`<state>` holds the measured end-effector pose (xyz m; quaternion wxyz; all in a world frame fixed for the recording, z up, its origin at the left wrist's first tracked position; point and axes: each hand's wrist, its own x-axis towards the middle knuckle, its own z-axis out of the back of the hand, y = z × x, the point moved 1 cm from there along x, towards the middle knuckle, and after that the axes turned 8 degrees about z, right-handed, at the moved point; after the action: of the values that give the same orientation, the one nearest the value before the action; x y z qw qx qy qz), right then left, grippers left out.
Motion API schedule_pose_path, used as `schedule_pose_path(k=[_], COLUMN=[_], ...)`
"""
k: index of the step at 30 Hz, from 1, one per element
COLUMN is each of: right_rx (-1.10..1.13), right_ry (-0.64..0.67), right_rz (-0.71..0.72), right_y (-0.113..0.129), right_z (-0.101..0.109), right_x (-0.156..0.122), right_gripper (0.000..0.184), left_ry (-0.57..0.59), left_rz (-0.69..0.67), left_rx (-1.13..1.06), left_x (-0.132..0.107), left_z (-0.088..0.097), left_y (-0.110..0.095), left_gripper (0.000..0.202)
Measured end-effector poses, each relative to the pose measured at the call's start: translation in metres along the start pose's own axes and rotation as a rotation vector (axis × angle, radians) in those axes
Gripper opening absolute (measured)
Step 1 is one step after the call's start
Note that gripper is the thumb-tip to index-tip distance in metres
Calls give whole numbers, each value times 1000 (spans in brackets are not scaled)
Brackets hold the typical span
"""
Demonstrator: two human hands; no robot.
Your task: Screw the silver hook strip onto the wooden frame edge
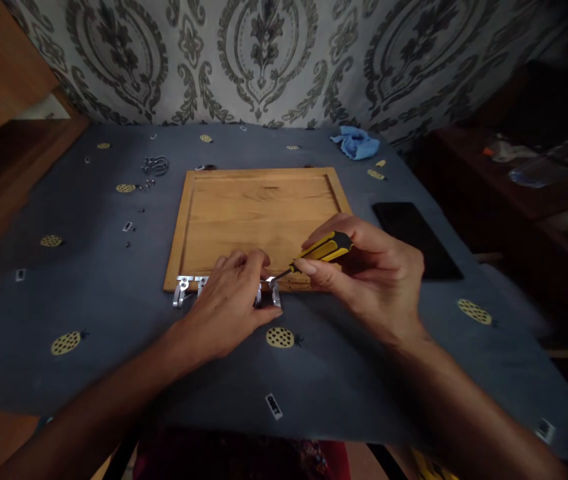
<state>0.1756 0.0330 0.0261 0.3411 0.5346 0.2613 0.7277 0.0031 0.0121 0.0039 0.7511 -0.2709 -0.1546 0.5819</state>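
A wooden board (259, 220) with a raised frame lies flat on the blue cloth. Along its near edge runs a silver metal hook rail (181, 291), partly hidden by my left hand (231, 287). The fingers of that hand are curled over the rail and the board's edge, its thumb beside the rightmost hook. A yellow and black screwdriver (327, 249) is pinched in my right hand (377, 273). Its shaft slants down left, the tip at the rail's right end. Whether the tip sits in a screw is too small to tell.
Left of the board lie several loose metal hooks (155, 165) and small screws (147, 185). A dark flat phone or tablet (417, 240) rests to the right. At the back is a crumpled blue cloth (357, 143), before a patterned curtain (264, 60).
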Motion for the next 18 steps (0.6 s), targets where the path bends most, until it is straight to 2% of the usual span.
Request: schedule_pose_path(k=[8, 14, 18], right_rx=[-1, -45, -46], right_ry=[-285, -141, -119], right_rz=[22, -6, -14], right_y=[6, 1, -3], right_z=[1, 0, -2], right_x=[-3, -2, -3], right_gripper=[10, 20, 21], left_ry=[-4, -7, -13], left_rz=[-20, -7, -4], left_rx=[6, 27, 18], left_x=[0, 0, 0], left_z=[-1, -1, -1], left_y=[2, 1, 1], left_gripper=[46, 44, 42])
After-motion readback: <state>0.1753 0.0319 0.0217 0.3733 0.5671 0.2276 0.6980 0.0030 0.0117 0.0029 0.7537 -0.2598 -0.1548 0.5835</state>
